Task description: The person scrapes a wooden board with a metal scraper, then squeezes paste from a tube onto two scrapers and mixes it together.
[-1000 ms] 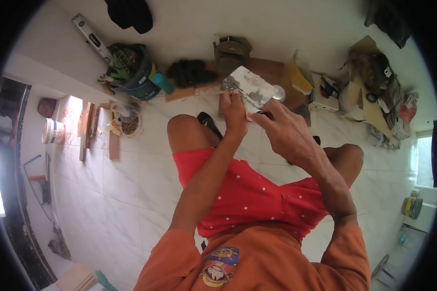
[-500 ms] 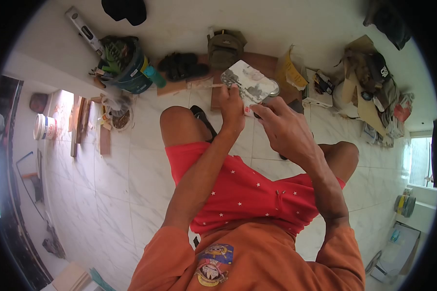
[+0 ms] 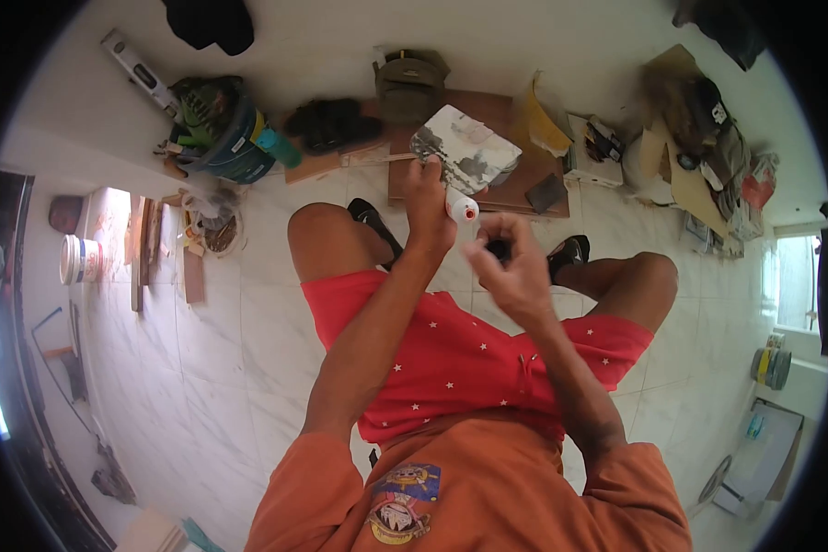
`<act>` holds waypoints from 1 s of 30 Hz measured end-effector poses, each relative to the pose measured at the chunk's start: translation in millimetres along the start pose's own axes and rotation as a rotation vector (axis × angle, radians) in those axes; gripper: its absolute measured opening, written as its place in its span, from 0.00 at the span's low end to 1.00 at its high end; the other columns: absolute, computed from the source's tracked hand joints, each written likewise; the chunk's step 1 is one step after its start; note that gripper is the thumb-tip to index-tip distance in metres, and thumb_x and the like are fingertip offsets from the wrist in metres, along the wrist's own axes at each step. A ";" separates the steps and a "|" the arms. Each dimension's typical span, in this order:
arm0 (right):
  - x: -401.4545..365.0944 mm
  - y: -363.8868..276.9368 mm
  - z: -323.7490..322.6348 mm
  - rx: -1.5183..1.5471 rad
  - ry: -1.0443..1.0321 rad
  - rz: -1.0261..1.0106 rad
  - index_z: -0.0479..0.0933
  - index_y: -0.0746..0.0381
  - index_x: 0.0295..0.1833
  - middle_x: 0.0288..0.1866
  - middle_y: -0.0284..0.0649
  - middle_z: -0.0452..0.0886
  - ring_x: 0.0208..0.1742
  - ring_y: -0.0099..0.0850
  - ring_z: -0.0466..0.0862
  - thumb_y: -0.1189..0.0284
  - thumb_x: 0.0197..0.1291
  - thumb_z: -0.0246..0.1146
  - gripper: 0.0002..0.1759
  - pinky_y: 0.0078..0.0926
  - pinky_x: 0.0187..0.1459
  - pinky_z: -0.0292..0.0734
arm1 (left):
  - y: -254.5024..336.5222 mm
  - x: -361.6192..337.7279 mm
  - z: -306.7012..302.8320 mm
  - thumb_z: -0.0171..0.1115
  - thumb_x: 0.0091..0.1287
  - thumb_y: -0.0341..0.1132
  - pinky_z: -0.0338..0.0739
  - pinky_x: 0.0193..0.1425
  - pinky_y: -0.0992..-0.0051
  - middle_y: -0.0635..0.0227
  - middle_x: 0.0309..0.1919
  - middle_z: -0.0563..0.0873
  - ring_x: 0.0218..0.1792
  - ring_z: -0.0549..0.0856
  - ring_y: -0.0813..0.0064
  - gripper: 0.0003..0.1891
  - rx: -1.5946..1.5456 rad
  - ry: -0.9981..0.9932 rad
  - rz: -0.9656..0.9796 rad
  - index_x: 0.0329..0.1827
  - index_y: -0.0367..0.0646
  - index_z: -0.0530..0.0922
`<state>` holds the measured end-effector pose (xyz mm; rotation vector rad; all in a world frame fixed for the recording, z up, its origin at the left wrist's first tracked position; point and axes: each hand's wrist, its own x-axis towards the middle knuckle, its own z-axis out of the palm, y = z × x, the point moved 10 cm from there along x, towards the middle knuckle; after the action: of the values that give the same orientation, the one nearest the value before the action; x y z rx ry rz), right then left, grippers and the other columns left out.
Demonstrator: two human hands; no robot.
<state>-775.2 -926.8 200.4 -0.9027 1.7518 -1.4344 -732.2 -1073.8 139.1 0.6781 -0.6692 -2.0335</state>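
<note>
My left hand (image 3: 429, 204) is raised in front of me and grips a white square tile piece (image 3: 466, 147) smeared with grey patches. A small white bottle with a red tip (image 3: 463, 209) pokes out beside the same hand, just under the tile. My right hand (image 3: 513, 264) sits lower and to the right, apart from the tile, with its fingertips pinched on a small dark piece (image 3: 500, 247) that is too small to identify. Below are my red star-print shorts and orange shirt.
On the marble floor there is a wooden board (image 3: 515, 198) under the tile, a bucket of tools (image 3: 225, 138), a spirit level (image 3: 138, 69), dark sandals (image 3: 331, 122), a bag (image 3: 409, 83) and a white tub (image 3: 78, 259). Clutter lies at the right wall (image 3: 699, 156).
My right hand has come off the tile and drawn back toward me, pinching a small dark piece. The white bottle's red tip now shows beside my left hand.
</note>
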 end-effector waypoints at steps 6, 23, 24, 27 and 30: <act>5.3 -38.6 15.1 -0.341 0.295 -0.528 0.71 0.69 0.66 0.44 0.40 0.77 0.38 0.25 0.76 0.70 0.62 0.74 0.31 0.25 0.38 0.74 | -9.3 -0.4 -5.4 0.48 0.81 0.41 0.86 0.35 0.67 0.55 0.43 0.86 0.35 0.90 0.64 0.15 0.127 -0.040 0.008 0.53 0.35 0.72; 8.3 -16.0 -105.8 0.254 -0.244 0.255 0.80 0.70 0.50 0.38 0.38 0.78 0.39 0.25 0.78 0.49 0.68 0.58 0.30 0.26 0.39 0.74 | 27.2 -13.1 11.5 0.53 0.80 0.36 0.77 0.52 0.79 0.71 0.47 0.85 0.44 0.81 0.86 0.14 0.205 -0.213 0.018 0.60 0.38 0.76; 10.7 -18.6 -107.2 0.183 -0.274 0.273 0.80 0.69 0.49 0.38 0.38 0.79 0.39 0.25 0.78 0.49 0.68 0.59 0.29 0.26 0.38 0.74 | 26.9 -16.6 16.0 0.54 0.80 0.36 0.77 0.51 0.80 0.71 0.47 0.85 0.44 0.81 0.86 0.14 0.220 -0.222 -0.004 0.60 0.38 0.76; 17.3 -35.8 -110.1 -0.047 -0.330 0.279 0.81 0.68 0.49 0.38 0.36 0.80 0.39 0.24 0.78 0.51 0.69 0.60 0.27 0.25 0.38 0.73 | 26.3 -23.5 24.2 0.56 0.79 0.35 0.77 0.48 0.81 0.72 0.44 0.85 0.42 0.80 0.88 0.13 0.283 -0.258 -0.038 0.60 0.38 0.77; 28.3 -49.3 -109.8 -0.405 -0.364 0.221 0.81 0.67 0.51 0.37 0.37 0.80 0.38 0.23 0.78 0.55 0.70 0.61 0.23 0.26 0.38 0.71 | 22.7 -24.7 27.6 0.57 0.79 0.35 0.76 0.44 0.82 0.75 0.40 0.84 0.39 0.78 0.90 0.12 0.370 -0.294 -0.010 0.58 0.38 0.78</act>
<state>-878.9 -902.7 263.4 -1.0607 1.8163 -0.7296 -726.4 -1058.0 179.2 0.5922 -1.2370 -2.0579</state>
